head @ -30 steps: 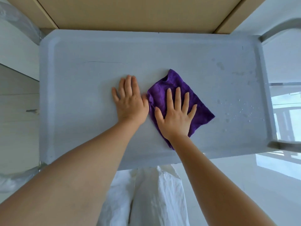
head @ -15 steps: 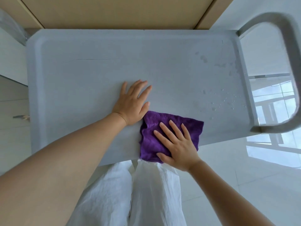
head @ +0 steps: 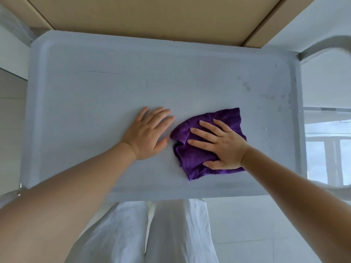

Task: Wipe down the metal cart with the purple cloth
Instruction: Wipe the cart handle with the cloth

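Note:
The metal cart's grey top tray [head: 91, 95] fills the middle of the view, with a raised rim all round. A crumpled purple cloth [head: 195, 160] lies on it right of centre. My right hand [head: 222, 145] presses flat on the cloth, fingers spread and pointing left. Just left of the cloth, my left hand [head: 150, 133] rests flat on the bare tray, fingers together, holding nothing.
Water drops and smears [head: 269, 103] mark the tray's right side. The cart's curved handle [head: 322, 46] sticks out at the right. A tan cardboard box [head: 142, 16] stands behind the far rim. White trousers [head: 171, 234] and glossy pale floor lie below the near edge.
My right hand has slid the cloth from the near edge up and to the right, back onto the tray. The left hand stays flat on the tray beside it.

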### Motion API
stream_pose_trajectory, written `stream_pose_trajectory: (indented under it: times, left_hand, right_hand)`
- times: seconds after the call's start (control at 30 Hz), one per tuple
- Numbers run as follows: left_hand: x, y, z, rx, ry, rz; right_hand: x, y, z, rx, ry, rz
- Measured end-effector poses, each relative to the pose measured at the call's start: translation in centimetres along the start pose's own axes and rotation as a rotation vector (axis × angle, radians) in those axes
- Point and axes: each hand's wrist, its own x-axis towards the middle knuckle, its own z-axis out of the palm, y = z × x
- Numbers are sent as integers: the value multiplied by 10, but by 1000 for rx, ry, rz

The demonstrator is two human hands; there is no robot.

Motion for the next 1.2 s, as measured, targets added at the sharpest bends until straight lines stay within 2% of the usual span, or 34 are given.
stream_pose_trajectory:
  times: [0.2,0.3,0.43,0.53,0.6,0.73,0.83,0.93,1.03,1.2]
  left_hand:
    - [5,5,0,-8,76,-38]
    - [25,35,-1,-83,174,-287]
    - [55,78,-2,-228,170,-648]
    - [67,94,-2,-296,169,-781]
    - [71,105,1,-273,145,-751]
    - [76,126,9,-213,60,-706]
    - [81,135,14,-240,-57,-750]
    - [80,136,21,-160,-118,-725]
    - [79,135,25,-102,-137,-729]
    - [77,135,22,-110,-164,-711]
  right_hand:
    - [23,43,-5,5,38,-32]
    - [34,58,-7,25,58,12]
    - [45,73,-11,43,68,95]
    - [54,85,-16,71,86,152]
    - [62,91,-21,112,105,284]
    - [75,100,-26,215,181,709]
    - [80,101,-27,258,206,891]
    - [79,99,-25,304,209,1068]
    - [73,89,-22,333,200,1179]
    - [47,54,-14,348,185,1243]
